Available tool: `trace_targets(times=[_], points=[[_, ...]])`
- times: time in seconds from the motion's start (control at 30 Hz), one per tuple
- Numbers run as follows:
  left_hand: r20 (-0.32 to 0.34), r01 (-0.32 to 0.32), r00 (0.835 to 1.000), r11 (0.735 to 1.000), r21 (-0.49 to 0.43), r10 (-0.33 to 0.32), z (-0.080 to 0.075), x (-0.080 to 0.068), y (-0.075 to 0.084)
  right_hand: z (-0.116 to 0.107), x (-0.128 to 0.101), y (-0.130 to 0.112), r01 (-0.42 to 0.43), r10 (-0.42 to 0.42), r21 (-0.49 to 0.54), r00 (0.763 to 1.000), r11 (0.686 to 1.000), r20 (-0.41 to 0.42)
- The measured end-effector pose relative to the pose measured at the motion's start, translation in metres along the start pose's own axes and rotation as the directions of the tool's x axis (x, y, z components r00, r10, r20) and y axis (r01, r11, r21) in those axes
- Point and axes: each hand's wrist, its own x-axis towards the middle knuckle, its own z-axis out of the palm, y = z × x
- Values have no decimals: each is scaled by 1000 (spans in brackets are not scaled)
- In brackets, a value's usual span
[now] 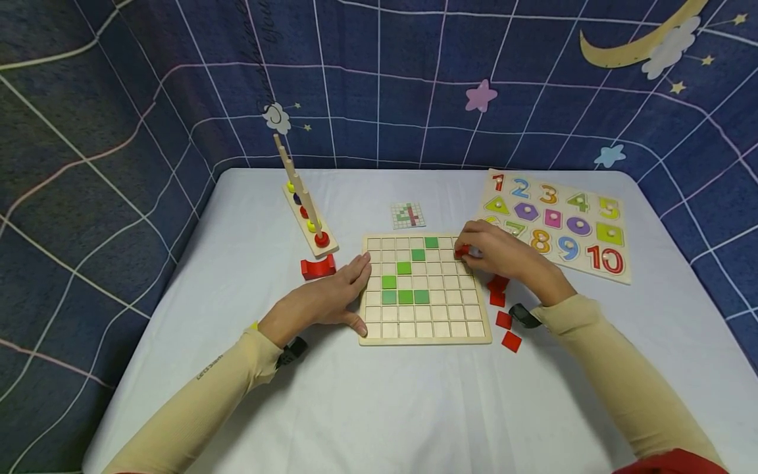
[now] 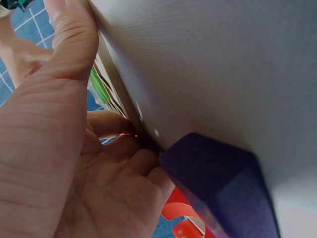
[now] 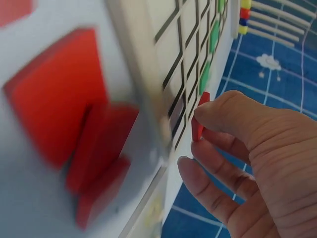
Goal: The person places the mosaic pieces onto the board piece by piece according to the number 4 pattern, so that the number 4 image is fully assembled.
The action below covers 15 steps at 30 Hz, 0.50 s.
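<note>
A wooden grid board [image 1: 426,341] lies flat, with several green tiles [image 1: 404,268] set in its squares. My left hand [image 1: 322,299] rests along the board's left edge, thumb at the near corner and fingers extended toward the far one. In the left wrist view, the thumb and fingers lie against the board's side. My right hand [image 1: 503,253] pinches a red square tile [image 3: 199,119] between thumb and fingertips, at the board's far right edge. The right wrist view shows this tile standing on edge close to the grid, beyond a green tile [image 3: 205,78].
Several loose red tiles [image 1: 512,342] lie right of the board, some overlapping. Behind it is a small pattern card [image 1: 407,215]. A pegged stacking toy [image 1: 314,227] and a red curved block [image 1: 318,267] stand left. A number puzzle board [image 1: 618,273] lies at the back right.
</note>
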Motion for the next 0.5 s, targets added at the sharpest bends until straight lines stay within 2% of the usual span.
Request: trace_targets(times=[0.17,0.3,0.5], points=[[-1,-4,1000,1000,9,4,-1,-1,0,5,13,-13,14,-14,6,1000,1000,14],[1,-4,1000,1000,-6,4,-1,-2,0,9,23,-20,60,-60,-17,998,998,16],[-31,-34,999,999,-12,34,1,-2,0,16,35,-24,94,-93,-22,995,995,45]])
